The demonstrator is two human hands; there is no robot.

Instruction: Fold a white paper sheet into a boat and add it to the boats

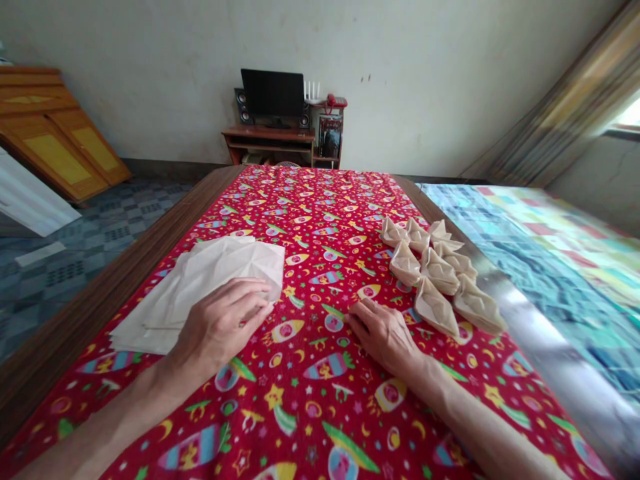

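Hands: two. The left hand [220, 323] has its fingertips at the right edge of the paper stack; whether a sheet is clamped cannot be told. The right hand [385, 332] rests on the cloth with bent fingers and nothing seen in them; contact between its fingertips cannot be confirmed.
Paper stack [215, 270]: one, of overlapping off-white sheets, count indeterminable; near the left edge of the table. Sheets thin, flat and creased, their corners fanned out.
Folded paper pieces [439, 272]: eight distinguishable, clustered near the right edge of the table, beyond the right hand. Cream, hollow, pointed at the ends.
Cloth [313, 400]: one, red, printed with rockets, stars and moons; laid lengthwise on the table.
Table [165, 230]: one, long, brown, wood-grained along the left edge.
Desk [270, 135]: one, beyond the far edge of the table; carries one black monitor [274, 93] and two speakers [243, 107], one on each side.
Telephone [332, 102]: one, red, on the desk's raised right section.
Cabinet [60, 143]: one, orange-brown wood, yellow panels, two doors shut.
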